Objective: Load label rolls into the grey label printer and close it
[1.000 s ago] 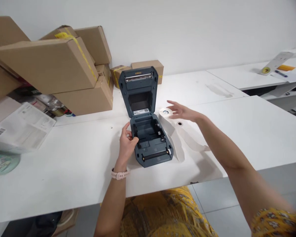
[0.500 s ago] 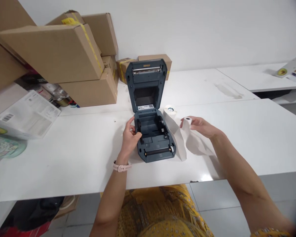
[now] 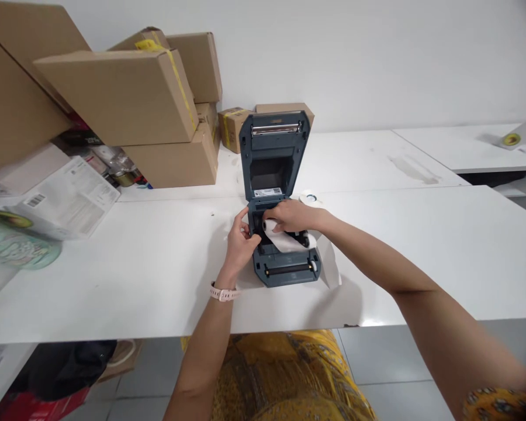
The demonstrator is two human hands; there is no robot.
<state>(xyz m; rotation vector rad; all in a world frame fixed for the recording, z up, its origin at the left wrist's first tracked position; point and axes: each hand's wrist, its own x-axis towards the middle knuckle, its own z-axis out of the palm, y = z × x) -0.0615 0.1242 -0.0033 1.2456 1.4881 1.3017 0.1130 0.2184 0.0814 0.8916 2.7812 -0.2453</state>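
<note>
A dark grey label printer (image 3: 284, 278) stands on the white table with its lid (image 3: 274, 149) raised. My left hand (image 3: 242, 242) grips the printer's left side wall, thumb over the rim and fingers outside. Inside the printer's bay, my right hand (image 3: 291, 216) holds a small roll of white label paper (image 3: 270, 227). A loose strip of the paper trails from the roll toward the right over the bay's front. Whether the roll touches the holders inside is hidden by my fingers. Beside the printer on the right lies a larger white roll (image 3: 310, 199) with paper strip (image 3: 328, 263) lying in front.
Cardboard boxes (image 3: 127, 99) are stacked at the back left, and smaller boxes (image 3: 235, 126) stand behind the printer. A white printed box (image 3: 70, 199) and a pale green bottle (image 3: 21, 245) sit at the left. The table's front edge runs close to my body.
My right hand has moved left with the small paper roll, from the table beside the printer into its open bay. My left hand keeps its grip on the printer's side.
</note>
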